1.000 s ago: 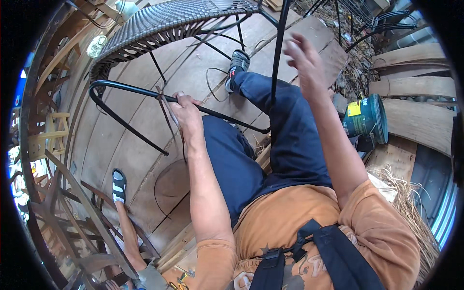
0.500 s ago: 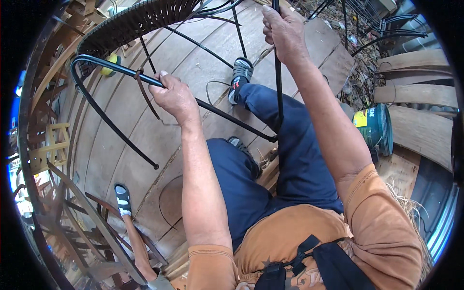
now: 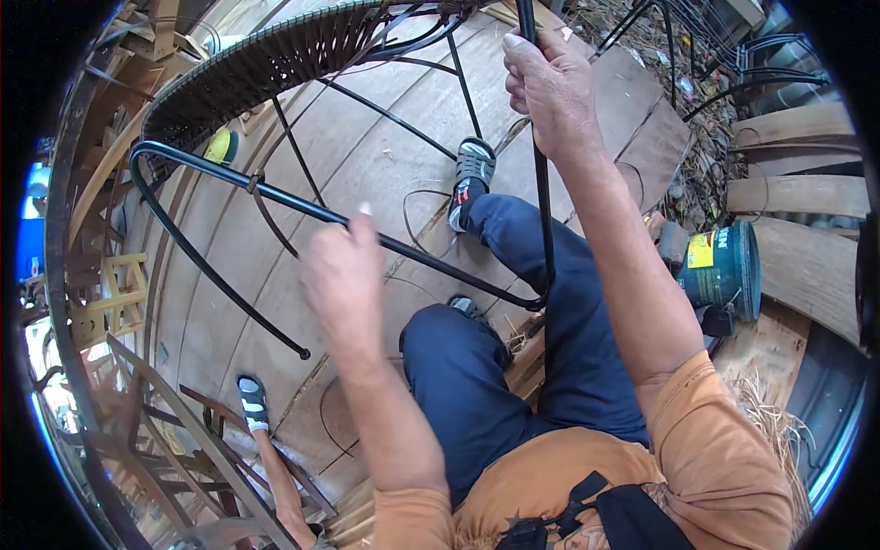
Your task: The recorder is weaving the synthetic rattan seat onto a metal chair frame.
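over the board floor [image 3: 238,247], in the head view, a black metal frame [image 3: 472,277] with a woven brown panel [image 3: 247,73] sits before the person's bent legs; its sloping bar [image 3: 209,166] and side bar [image 3: 544,197] meet in a corner near the knee. the right hand [image 3: 559,96] is wrapped around the side bar, fingers curled and closed on it. the left hand [image 3: 344,275] is bunched at the sloping bar, thumb up (it is blurred, so i cannot tell whether it grips the bar, pinches anything or only passes in front). a brown strand [image 3: 269,218] is looped around the sloping bar, its loose length trailing down toward that hand.

judging from this, the step in hand is handling the strand at the bar while the right hand steadies the frame. the next move calls for a firm right hold and a sure pinch on the loose length, keeping the loop snug.
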`<state>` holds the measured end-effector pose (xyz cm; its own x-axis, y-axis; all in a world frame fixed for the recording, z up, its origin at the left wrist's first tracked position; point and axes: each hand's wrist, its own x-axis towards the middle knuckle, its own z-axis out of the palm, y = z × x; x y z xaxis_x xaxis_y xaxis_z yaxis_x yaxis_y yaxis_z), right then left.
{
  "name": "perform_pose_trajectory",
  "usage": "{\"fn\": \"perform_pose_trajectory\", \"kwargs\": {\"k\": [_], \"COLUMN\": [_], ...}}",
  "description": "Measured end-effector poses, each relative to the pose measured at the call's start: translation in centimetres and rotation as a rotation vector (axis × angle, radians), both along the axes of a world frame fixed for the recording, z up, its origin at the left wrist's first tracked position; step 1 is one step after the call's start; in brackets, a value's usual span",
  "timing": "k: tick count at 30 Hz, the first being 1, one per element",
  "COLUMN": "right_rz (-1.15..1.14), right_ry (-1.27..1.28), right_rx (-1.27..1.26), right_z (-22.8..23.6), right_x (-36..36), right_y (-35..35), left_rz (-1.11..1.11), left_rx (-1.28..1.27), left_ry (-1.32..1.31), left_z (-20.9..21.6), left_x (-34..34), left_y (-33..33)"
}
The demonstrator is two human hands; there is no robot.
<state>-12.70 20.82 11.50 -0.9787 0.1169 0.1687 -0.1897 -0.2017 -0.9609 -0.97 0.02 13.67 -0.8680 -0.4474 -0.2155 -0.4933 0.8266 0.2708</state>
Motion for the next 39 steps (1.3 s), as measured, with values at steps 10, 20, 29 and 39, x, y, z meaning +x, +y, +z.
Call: {"fn": "perform_pose_trajectory", "kwargs": {"k": [10, 20, 29, 39], "right_rz": [-0.013, 0.031, 0.043, 0.037], "right_ry": [-0.081, -0.09, -0.08, -0.081], "right_rx": [-0.046, -0.115, -0.137, -0.2], "right_z": [0.0, -0.1, 0.1, 0.2], "right_x": [0.6, 1.3, 1.4, 1.8], "right_y": [0.0, 0.6, 0.5, 0.2], "left_rz": [-0.761, -0.737, -0.724, -0.667], "left_rx": [-0.144, -0.325, -0.278, -0.174], "left_ry": [0.644, 0.818, 0.933, 1.109], "left_z": [-0.1, -4.4, -5.4, -6.8], "left_x": [-12.3, -18.5, -19.1, -20.3], "left_y": [7.7, 7.8, 7.7, 8.0]}}
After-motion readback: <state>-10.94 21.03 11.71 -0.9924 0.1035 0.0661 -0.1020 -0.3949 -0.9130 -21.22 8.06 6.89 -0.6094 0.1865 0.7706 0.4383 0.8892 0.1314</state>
